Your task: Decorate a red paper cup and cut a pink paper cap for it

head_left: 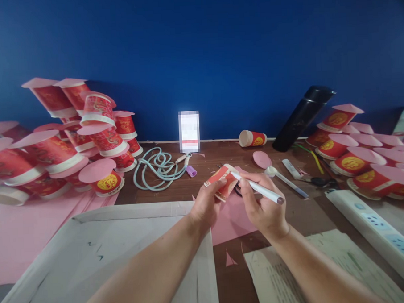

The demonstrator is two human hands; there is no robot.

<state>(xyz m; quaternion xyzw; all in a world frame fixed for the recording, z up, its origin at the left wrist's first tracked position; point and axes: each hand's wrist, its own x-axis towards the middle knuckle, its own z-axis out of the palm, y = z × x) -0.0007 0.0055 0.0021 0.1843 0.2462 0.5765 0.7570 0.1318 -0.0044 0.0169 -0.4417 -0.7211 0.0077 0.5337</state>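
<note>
My left hand [206,200] is closed around a red paper cup [226,186] with a pale rim, tilted over the table. In my right hand [262,202] is a white pen [262,191], its tip at the edge of the cup; whether the tip touches cannot be told. Beneath both hands lies a pink paper sheet [232,224]. Part of a dark ring-shaped thing [237,189] shows behind the cup and right hand. A round pink paper disc [261,159] lies beyond my right hand.
Stacked red cups with pink discs [99,140] stand left; more cups [354,162] stand right. A red cup [255,138] lies near a black bottle [302,118]. A cord [156,171], power strip [375,224], scissors [319,181], white tray [126,262] and printed paper [270,273] surround my arms.
</note>
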